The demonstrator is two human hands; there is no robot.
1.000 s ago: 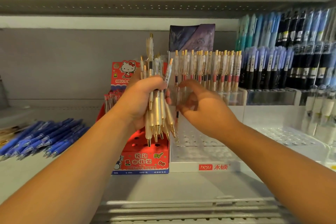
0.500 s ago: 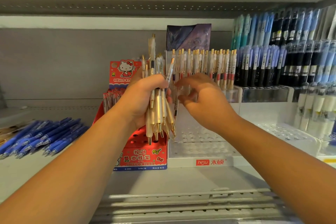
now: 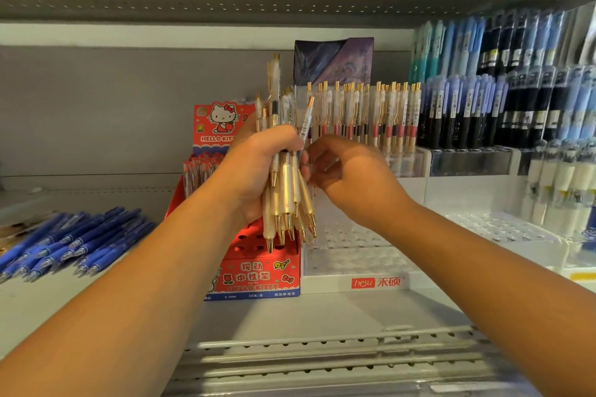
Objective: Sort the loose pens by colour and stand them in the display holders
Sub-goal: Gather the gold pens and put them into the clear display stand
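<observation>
My left hand (image 3: pixel 254 167) grips a bundle of white and gold pens (image 3: pixel 285 200), tips pointing down, in front of the shelf. My right hand (image 3: pixel 348 180) is beside the bundle with curled fingers, pinching one tilted pen (image 3: pixel 305 121) at the bundle's right edge. Behind both hands stands a clear tiered display holder (image 3: pixel 354 255) marked hesu; its back row holds several white and gold pens (image 3: pixel 371 113), and its front rows of holes show no pens.
A red Hello Kitty pen box (image 3: pixel 254 277) stands left of the clear holder. Several loose blue pens (image 3: pixel 71 242) lie on the shelf at the left. Holders of blue and black pens (image 3: pixel 503 87) fill the right. A slotted shelf edge (image 3: pixel 322 361) runs along the front.
My right hand has risen from the holder's front rows and moved left to the bundle, closing its fingers on one pen. My left hand has held the bundle steady.
</observation>
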